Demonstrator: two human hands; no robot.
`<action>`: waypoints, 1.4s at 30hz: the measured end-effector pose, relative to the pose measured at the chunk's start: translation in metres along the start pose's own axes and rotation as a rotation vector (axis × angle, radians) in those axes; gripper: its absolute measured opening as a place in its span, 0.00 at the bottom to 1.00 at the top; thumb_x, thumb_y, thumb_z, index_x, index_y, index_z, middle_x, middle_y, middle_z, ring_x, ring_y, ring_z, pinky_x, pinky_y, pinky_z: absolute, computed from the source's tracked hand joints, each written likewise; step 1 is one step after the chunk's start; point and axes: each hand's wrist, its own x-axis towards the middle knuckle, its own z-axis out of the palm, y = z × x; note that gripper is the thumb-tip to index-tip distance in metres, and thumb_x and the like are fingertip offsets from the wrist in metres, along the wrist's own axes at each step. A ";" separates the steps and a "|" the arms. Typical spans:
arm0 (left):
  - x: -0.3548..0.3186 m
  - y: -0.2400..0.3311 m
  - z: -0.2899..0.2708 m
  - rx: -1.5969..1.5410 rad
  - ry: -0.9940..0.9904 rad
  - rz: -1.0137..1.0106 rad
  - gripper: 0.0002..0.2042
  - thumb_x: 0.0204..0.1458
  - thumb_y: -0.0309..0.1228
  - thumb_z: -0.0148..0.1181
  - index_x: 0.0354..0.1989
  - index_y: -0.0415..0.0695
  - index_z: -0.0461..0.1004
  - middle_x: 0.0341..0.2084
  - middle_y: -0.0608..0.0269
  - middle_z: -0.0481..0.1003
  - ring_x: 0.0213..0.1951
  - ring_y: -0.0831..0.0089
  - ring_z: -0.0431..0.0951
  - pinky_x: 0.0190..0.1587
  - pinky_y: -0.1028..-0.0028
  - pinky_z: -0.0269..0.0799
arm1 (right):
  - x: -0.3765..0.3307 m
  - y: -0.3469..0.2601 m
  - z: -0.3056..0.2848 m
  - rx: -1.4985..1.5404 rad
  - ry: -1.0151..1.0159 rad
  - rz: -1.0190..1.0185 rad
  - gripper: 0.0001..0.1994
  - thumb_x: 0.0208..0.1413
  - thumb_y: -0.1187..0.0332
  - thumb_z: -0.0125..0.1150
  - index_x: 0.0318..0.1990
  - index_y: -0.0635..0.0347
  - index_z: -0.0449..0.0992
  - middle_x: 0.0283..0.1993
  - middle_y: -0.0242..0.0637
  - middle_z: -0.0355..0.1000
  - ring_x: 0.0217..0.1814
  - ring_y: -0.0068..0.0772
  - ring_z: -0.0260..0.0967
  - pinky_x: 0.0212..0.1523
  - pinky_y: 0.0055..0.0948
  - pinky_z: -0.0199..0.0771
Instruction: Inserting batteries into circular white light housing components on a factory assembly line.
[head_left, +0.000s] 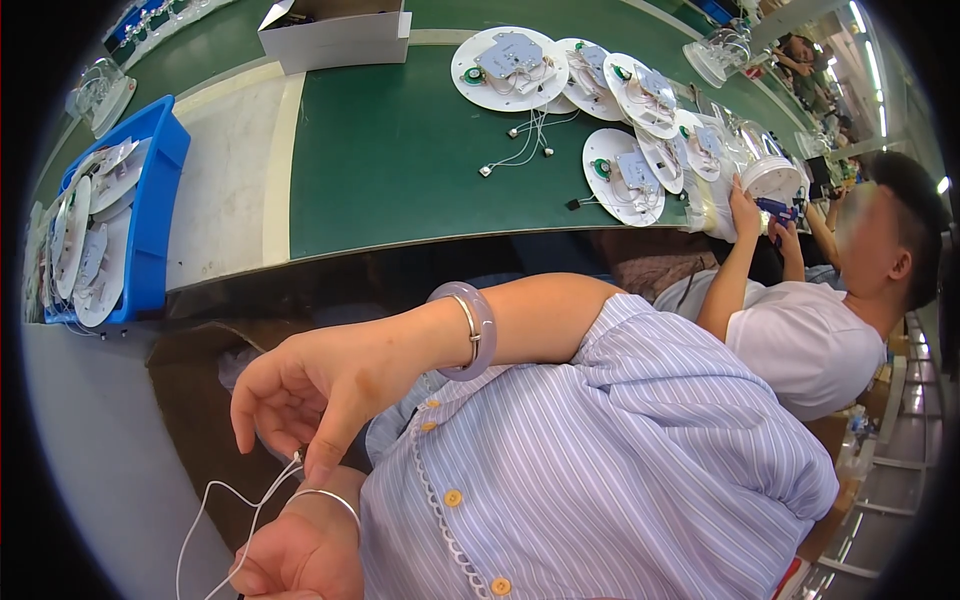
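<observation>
My right hand (325, 385), with a lilac bangle on its wrist, reaches across from the right. Its thumb and fingers pinch the small end of a thin white cable (263, 500). From there, white strands loop down past my left hand (305, 560), which wears a silver bangle. The left fingers are curled at the lower edge, with a dark bit by their tips. What they hold is cut off by the frame.
White round lamp discs (510, 70) with boards and wires lie on the green worktable (390, 170). A blue bin (150, 250) of similar parts stands left, a white box (335, 40) behind. A co-worker (810, 350) at right holds a clear-domed lamp (772, 180) and a blue tool.
</observation>
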 end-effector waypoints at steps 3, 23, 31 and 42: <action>0.000 0.001 -0.001 -0.020 0.006 -0.007 0.07 0.56 0.36 0.35 0.39 0.56 0.60 0.24 0.78 0.66 0.06 0.88 0.54 0.11 0.89 0.51 | -0.001 -0.001 0.002 -0.016 0.000 0.015 0.21 0.35 0.70 0.67 0.39 0.64 0.66 0.27 0.30 0.64 0.28 0.15 0.61 0.28 0.14 0.61; -0.115 -0.055 -0.030 0.226 -1.755 -0.120 0.16 0.42 0.28 0.50 0.42 0.57 0.71 0.32 0.50 0.71 0.15 0.71 0.69 0.17 0.76 0.64 | -0.126 -0.114 -0.041 -0.923 1.212 -0.693 0.18 0.54 0.65 0.41 0.51 0.63 0.57 0.49 0.38 0.58 0.50 0.27 0.56 0.48 0.24 0.57; -0.247 -0.032 -0.009 0.160 -2.024 0.161 0.22 0.45 0.29 0.43 0.52 0.60 0.58 0.33 0.36 0.68 0.24 0.62 0.73 0.21 0.74 0.64 | -0.090 -0.161 -0.111 -1.598 1.024 -0.271 0.11 0.46 0.70 0.50 0.37 0.64 0.67 0.33 0.38 0.68 0.36 0.29 0.66 0.38 0.25 0.64; -0.188 -0.028 -0.024 -0.099 -1.950 -0.768 0.11 0.39 0.24 0.48 0.32 0.46 0.73 0.46 0.46 0.59 0.50 0.50 0.59 0.49 0.50 0.53 | 0.043 -0.097 -0.075 -0.969 0.492 -0.049 0.11 0.53 0.65 0.45 0.30 0.64 0.68 0.27 0.31 0.64 0.29 0.20 0.58 0.32 0.18 0.59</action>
